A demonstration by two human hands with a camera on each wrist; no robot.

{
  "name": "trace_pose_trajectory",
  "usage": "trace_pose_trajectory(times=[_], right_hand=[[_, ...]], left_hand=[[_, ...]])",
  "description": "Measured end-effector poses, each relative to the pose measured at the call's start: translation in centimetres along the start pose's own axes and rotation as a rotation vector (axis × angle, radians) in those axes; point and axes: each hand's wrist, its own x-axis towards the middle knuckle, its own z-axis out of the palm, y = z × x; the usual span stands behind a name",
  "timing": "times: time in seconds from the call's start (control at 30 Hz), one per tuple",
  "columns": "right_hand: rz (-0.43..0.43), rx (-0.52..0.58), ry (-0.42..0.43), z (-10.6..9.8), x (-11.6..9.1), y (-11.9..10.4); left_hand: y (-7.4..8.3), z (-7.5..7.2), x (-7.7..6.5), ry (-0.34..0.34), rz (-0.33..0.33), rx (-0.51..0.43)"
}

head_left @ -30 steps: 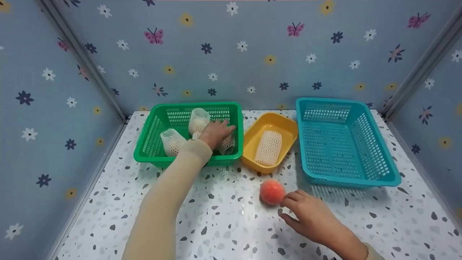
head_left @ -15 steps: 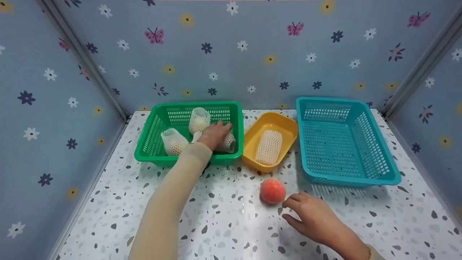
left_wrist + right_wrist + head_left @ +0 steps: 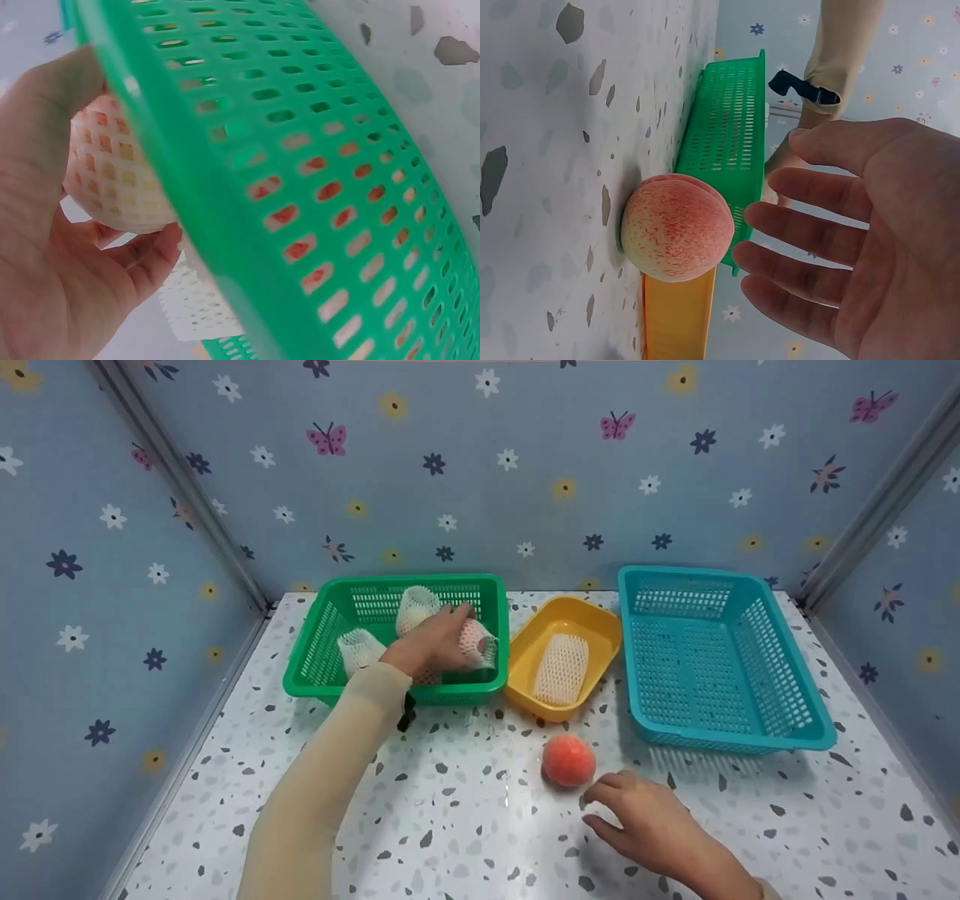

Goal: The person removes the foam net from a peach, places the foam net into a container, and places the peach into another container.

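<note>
In the green basket (image 3: pixel 300 688) my left hand (image 3: pixel 439 641) grips a peach in a white foam net (image 3: pixel 474 639). The left wrist view shows the fingers curled round this netted peach (image 3: pixel 116 169), partly hidden by the basket's rim. Other net-wrapped fruits (image 3: pixel 360 649) lie in the same basket, one of them at the back (image 3: pixel 415 607). A bare pink peach (image 3: pixel 568 760) rests on the table in front of the yellow tray. Just right of it my right hand (image 3: pixel 649 825) hovers with relaxed fingers, apart from the peach (image 3: pixel 679 229) in the right wrist view.
The yellow tray (image 3: pixel 600 619) holds a foam net sleeve (image 3: pixel 562 669). To its right stands a blue basket (image 3: pixel 694 675) with nothing in it. Patterned panels (image 3: pixel 510 510) close off the back and both sides of the speckled table (image 3: pixel 450 825).
My left hand has lifted slightly and shifted left, and the netted peach in its grip now shows pink at the hand's right. My right hand has barely moved.
</note>
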Motion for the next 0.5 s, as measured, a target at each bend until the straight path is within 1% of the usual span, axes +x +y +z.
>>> trace_pose_trajectory(times=[0.2, 0.27, 0.43, 0.5], right_hand=[[-0.02, 0.027, 0.008, 0.6, -0.1, 0.2], [-0.016, 0.03, 0.004, 0.7, -0.1, 0.3], [-0.014, 0.03, 0.014, 0.8, -0.1, 0.4], [-0.02, 0.026, 0.028, 0.9, -0.1, 0.4]], left_hand=[[-0.3, -0.6, -1.3, 0.099, 0.002, -0.097], [-0.1, -0.6, -1.8, 0.136, -0.001, -0.152], [0.5, -0.8, -3.0, 0.217, 0.023, -0.309], [0.9, -0.9, -3.4, 0.243, 0.033, -0.337]])
